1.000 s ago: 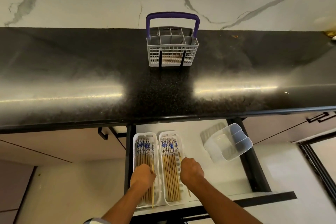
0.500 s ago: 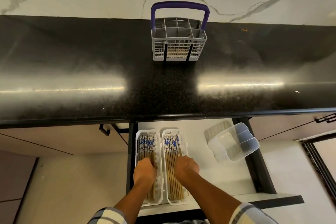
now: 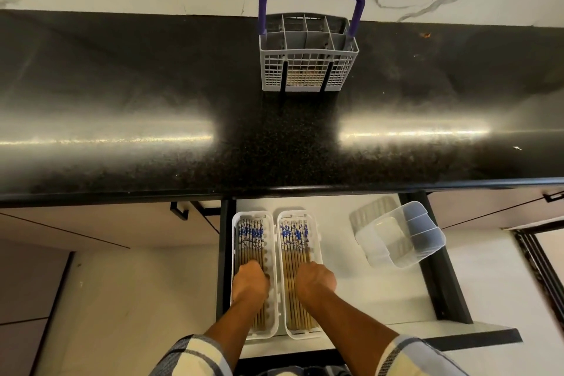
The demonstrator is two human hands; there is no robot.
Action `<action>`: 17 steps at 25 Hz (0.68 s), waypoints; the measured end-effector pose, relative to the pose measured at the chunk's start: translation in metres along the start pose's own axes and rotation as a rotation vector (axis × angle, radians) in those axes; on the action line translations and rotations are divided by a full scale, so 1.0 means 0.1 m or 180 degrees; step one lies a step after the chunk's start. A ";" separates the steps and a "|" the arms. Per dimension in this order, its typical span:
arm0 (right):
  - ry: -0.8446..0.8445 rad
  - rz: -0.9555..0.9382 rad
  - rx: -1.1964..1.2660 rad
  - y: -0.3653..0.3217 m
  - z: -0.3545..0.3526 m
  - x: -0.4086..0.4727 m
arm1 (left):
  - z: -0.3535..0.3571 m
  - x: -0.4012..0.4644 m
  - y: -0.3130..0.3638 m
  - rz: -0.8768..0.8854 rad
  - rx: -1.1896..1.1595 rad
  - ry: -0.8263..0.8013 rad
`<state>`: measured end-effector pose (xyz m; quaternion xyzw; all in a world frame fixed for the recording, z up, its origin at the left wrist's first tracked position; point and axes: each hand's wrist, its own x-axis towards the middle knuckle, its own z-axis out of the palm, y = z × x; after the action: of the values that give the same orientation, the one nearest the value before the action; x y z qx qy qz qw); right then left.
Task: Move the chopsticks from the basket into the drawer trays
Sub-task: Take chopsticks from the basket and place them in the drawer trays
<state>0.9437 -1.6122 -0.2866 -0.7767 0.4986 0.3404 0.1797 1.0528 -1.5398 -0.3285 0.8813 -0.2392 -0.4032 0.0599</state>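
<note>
Two white trays lie side by side in the open drawer (image 3: 360, 296). The left tray (image 3: 234, 224) and the right tray (image 3: 318, 243) each hold several wooden chopsticks with blue-and-white tops, one bundle (image 3: 251, 239) on the left and one bundle (image 3: 294, 238) on the right. My left hand (image 3: 251, 282) is curled knuckles-up on the left bundle. My right hand (image 3: 316, 279) is curled the same way on the right bundle. The fingertips are hidden under both hands. The grey basket (image 3: 308, 70) with a purple handle stands on the counter, far from both hands.
The black counter (image 3: 152, 107) overhangs the back of the drawer. A clear plastic divided container (image 3: 399, 238) lies tilted at the drawer's right side. Black drawer rails run along both sides, and a marble wall rises behind the counter.
Both hands have slid forward along the trays toward the patterned ends. The chopstick ends that stuck out below the hands now lie inside the trays.
</note>
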 end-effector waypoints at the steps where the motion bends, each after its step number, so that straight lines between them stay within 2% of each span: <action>1: 0.0020 -0.0015 0.0010 0.00 0.00 0.00 | 0.01 0.00 -0.01 0.0002 -0.0015 -0.0001; 17: 0.0065 -0.0265 0.0093 0.07 0.14 -0.19 | 0.03 -0.11 -0.04 -0.0108 -0.0235 0.0160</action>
<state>0.9279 -1.5944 -0.2829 -0.7975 0.4725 0.3174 0.1999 1.0459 -1.5312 -0.3246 0.8922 -0.2076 -0.3904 0.0916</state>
